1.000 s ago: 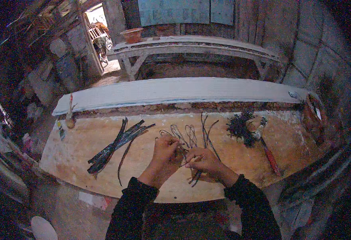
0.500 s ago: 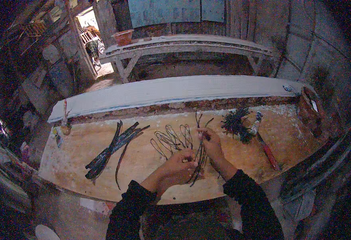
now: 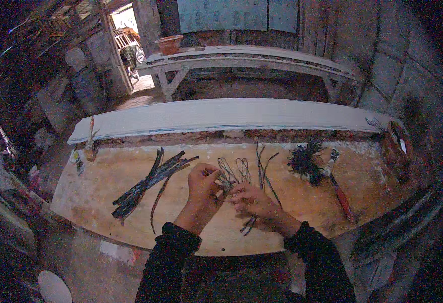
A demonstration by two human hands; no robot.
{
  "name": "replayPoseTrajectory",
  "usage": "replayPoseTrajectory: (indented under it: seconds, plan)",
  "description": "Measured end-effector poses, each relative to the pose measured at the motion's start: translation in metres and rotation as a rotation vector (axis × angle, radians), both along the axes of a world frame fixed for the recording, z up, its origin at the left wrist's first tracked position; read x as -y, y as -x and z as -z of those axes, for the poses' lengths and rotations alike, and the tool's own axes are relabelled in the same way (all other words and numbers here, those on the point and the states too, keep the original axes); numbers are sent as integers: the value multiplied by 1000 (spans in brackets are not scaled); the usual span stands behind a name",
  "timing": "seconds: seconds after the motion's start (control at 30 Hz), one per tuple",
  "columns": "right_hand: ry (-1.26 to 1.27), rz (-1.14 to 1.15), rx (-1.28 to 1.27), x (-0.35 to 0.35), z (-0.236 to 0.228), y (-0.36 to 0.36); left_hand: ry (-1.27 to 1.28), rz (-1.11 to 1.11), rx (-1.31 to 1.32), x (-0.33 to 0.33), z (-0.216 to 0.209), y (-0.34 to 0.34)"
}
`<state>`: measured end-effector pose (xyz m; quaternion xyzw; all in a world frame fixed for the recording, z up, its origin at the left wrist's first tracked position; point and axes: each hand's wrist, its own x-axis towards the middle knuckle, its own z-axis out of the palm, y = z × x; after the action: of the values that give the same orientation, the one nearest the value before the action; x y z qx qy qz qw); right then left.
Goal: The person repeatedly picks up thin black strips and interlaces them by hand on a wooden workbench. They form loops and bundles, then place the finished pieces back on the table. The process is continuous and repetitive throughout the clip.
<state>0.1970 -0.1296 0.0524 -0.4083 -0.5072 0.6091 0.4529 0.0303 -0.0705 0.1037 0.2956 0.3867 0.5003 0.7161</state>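
Several thin dark wire loops point(image 3: 243, 170) fan out at the middle of the wooden board, just beyond my hands. My left hand point(image 3: 201, 189) is closed, thumb and fingers pinched on the wire at the left of the loops. Curled around the near end of the same loops is my right hand point(image 3: 259, 206); its grip is partly hidden. Thin dark strips point(image 3: 263, 164) lie beside and beneath my right hand, their near ends showing below it. To the left lies a crossed bundle of flat black strips point(image 3: 148, 183), with one narrow strip point(image 3: 156, 209) apart from it.
On the right are a clump of short black pieces point(image 3: 306, 162) and a red-handled tool point(image 3: 340, 194). A brown container point(image 3: 396, 151) stands at the board's right end. A whitish raised plank point(image 3: 221, 115) runs along the far side. Behind it is a long bench point(image 3: 262, 61) bearing a basin point(image 3: 169, 45).
My left hand has moved left and up to the side of the loops. My right hand has left the thin strips' upper part and come down to the loops' base. The view has shifted slightly.
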Motion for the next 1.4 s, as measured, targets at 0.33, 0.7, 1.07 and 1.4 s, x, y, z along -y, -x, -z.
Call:
replayPoseTrajectory:
  seconds: [0.33,0.7,1.07,1.4]
  plan:
    - [62,-78,1,7,-11,4,-313,7,-223,-21,51,0]
    - [-275,614,392,-30,10,-25,-837,635,-353,-2,83,-3]
    - [-389,719,570,-46,33,-27,-787,616,-431,-10,74,-4]
    - [-513,275,390,-28,41,-23,-397,-24,-336,1,13,-5]
